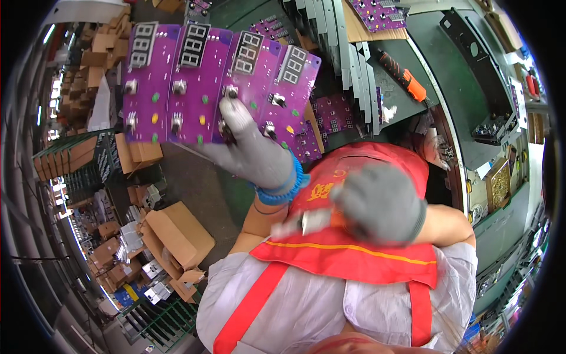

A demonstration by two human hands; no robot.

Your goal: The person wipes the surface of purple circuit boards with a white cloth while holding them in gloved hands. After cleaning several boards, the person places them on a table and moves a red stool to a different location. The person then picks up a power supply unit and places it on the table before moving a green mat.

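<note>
Several purple circuit boards (pixel 194 109) with white-and-black digit displays, small knobs and coloured parts are spread side by side at the upper left. My left hand (pixel 253 150), in a grey glove with a blue band at the wrist, grips them from the lower right, its thumb pressed on their face and the other fingers hidden behind. In front of my red apron (pixel 354 256), my right hand (pixel 383 203), also gloved in grey and smeared by motion, is closed around a small tool (pixel 315 221) with an orange part and a pale, blurred end. Its exact kind is unclear.
More purple boards (pixel 333 115) lie on the green bench beside a stack of grey metal strips (pixel 359 76). An orange-and-black tool (pixel 410 82) and a long dark metal housing (pixel 477 65) are to the right. Cardboard boxes (pixel 180 233) stand on the left.
</note>
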